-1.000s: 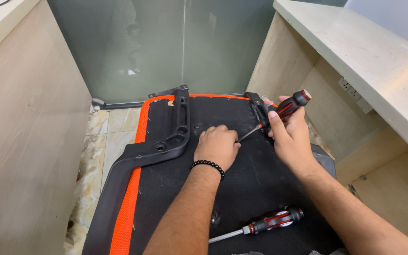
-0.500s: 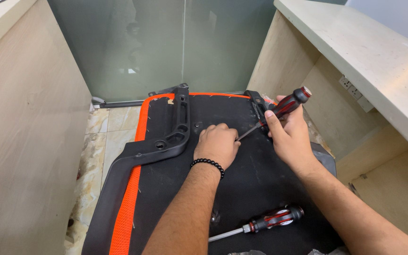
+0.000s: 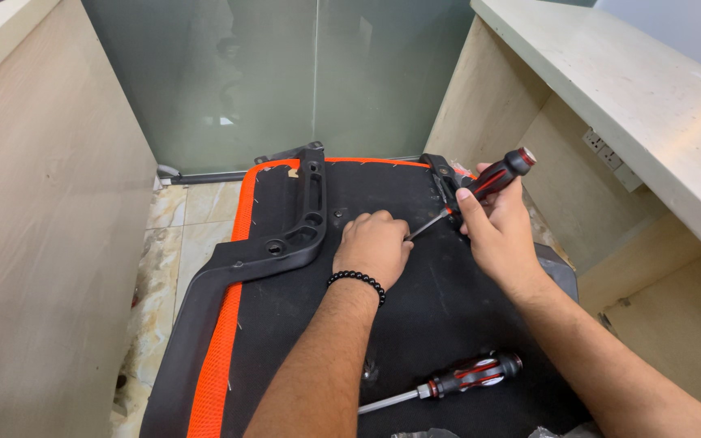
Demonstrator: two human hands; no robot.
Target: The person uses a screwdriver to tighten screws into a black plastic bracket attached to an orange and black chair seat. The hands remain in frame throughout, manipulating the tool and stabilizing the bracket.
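Right hand (image 3: 501,235) grips a screwdriver (image 3: 480,185) — black-and-red handle, shaft angled down — fingers wrapped tight; left hand (image 3: 373,247), fingers curled, presses the black seat panel (image 3: 448,308) edged in orange.

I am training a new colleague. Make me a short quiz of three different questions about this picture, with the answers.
1. True or false: the right hand holds a screwdriver.
2. What lies loose on the black panel near the person's arms? A) a hammer B) a second screwdriver C) pliers
3. Fill in: the left hand wears a black ____ bracelet.

Key: 1 true; 2 B; 3 beaded.
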